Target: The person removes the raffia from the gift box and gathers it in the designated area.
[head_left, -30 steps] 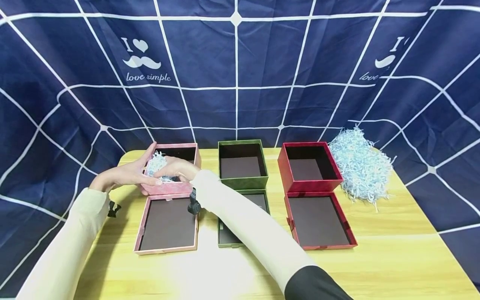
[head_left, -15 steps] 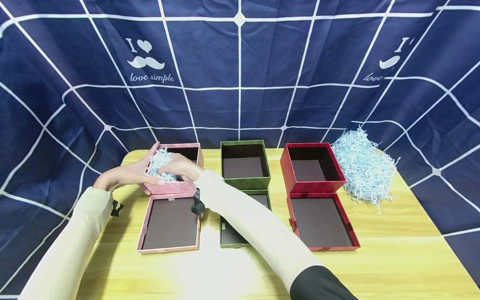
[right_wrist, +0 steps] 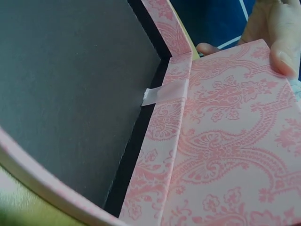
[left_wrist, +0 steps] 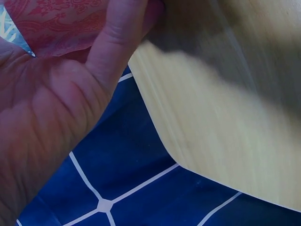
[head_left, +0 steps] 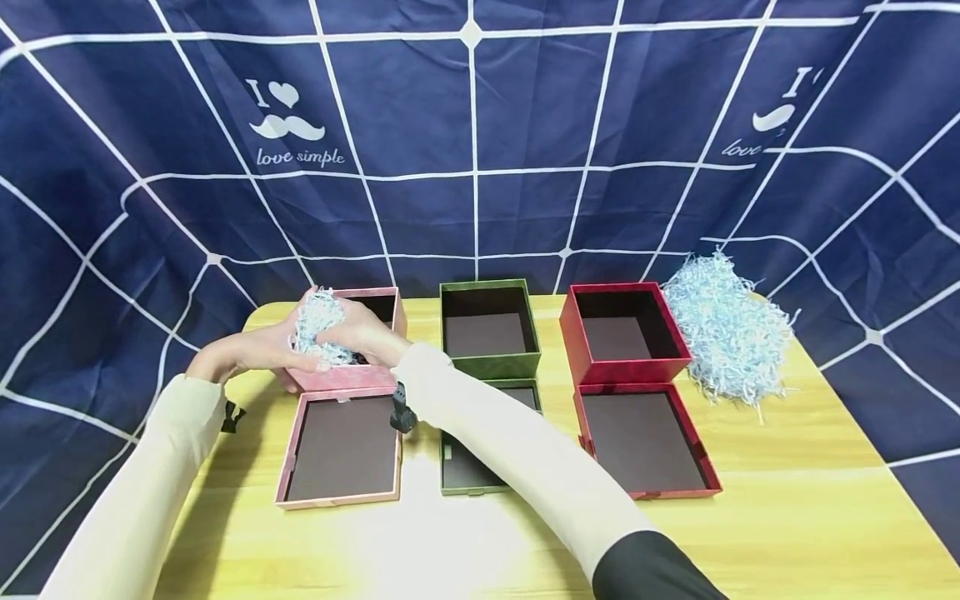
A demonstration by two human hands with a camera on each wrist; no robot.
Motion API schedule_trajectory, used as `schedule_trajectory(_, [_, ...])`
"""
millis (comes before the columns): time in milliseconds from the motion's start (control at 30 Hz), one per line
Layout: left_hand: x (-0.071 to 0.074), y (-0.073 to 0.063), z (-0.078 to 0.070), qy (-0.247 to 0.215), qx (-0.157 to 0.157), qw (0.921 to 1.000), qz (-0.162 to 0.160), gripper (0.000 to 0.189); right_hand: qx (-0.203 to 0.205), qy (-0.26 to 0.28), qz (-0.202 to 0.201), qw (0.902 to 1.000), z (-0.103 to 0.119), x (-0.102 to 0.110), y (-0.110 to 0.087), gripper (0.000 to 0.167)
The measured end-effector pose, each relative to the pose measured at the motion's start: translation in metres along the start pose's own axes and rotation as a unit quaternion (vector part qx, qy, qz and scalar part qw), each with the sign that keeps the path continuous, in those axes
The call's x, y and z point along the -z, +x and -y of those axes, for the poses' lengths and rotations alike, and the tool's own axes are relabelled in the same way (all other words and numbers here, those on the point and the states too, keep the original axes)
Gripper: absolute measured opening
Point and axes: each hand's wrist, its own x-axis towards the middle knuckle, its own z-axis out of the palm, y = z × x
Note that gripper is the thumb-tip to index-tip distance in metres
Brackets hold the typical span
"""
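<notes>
A pink patterned box [head_left: 345, 379] stands at the back left in the head view, its hinged lid [head_left: 341, 450] laid open toward me. My left hand [head_left: 258, 348] grips the box at its left side, thumb over the front corner and fingers along the outside. Pale blue shredded paper [head_left: 318, 321] bulges up between both hands above the rim. My right hand [head_left: 363, 329] reaches over the box and holds this paper, its fingertips hidden in the strands. In the right wrist view, the box front [right_wrist: 230, 136] and the left thumb [right_wrist: 283, 61] show.
A green box [head_left: 487, 367] with its lid down stands in the middle, partly under the right sleeve [head_left: 517, 454]. To its right is a red box [head_left: 637, 372] with its lid [head_left: 645, 442] open. A heap of blue shredded paper [head_left: 727, 333] lies at the far right by the curtain [head_left: 525, 217].
The shredded paper at the pink box bulges slightly higher between the hands. My right hand has shifted a little; the left keeps its place on the box.
</notes>
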Motion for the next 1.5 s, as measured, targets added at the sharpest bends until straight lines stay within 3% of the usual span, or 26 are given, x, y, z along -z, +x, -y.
schedule_trajectory(200, [-0.001, -0.001, -0.003, 0.003, 0.01, 0.9999, 0.004, 0.125, 0.021, -0.018, -0.022, 0.9994, 0.004, 0.007, -0.006, 0.053])
schedule_trajectory(400, [-0.001, -0.002, -0.004, 0.035, 0.031, 0.9989, 0.005, 0.111, 0.025, -0.039, -0.038, 0.9982, 0.008, 0.016, -0.008, 0.074])
schedule_trajectory(600, [-0.001, -0.004, -0.002, 0.077, 0.042, 0.9962, 0.001, 0.132, 0.037, -0.023, -0.053, 0.9976, 0.015, 0.031, -0.014, 0.087])
schedule_trajectory(833, [-0.003, 0.0, -0.001, 0.008, 0.006, 0.9999, 0.003, 0.139, 0.059, 0.013, -0.074, 0.9955, 0.024, 0.054, -0.023, 0.09])
schedule_trajectory(1000, [-0.002, 0.002, 0.0, 0.009, -0.012, 0.9998, 0.011, 0.139, 0.069, 0.027, -0.086, 0.9935, 0.03, 0.072, -0.032, 0.084])
schedule_trajectory(1267, [-0.001, 0.0, 0.001, -0.02, -0.006, 0.9996, 0.018, 0.136, 0.11, 0.067, -0.081, 0.9884, 0.041, 0.096, -0.045, 0.071])
schedule_trajectory(1500, [-0.001, 0.0, -0.001, -0.004, 0.007, 0.9999, 0.01, 0.138, 0.112, 0.141, -0.086, 0.9799, 0.048, 0.11, -0.053, 0.07])
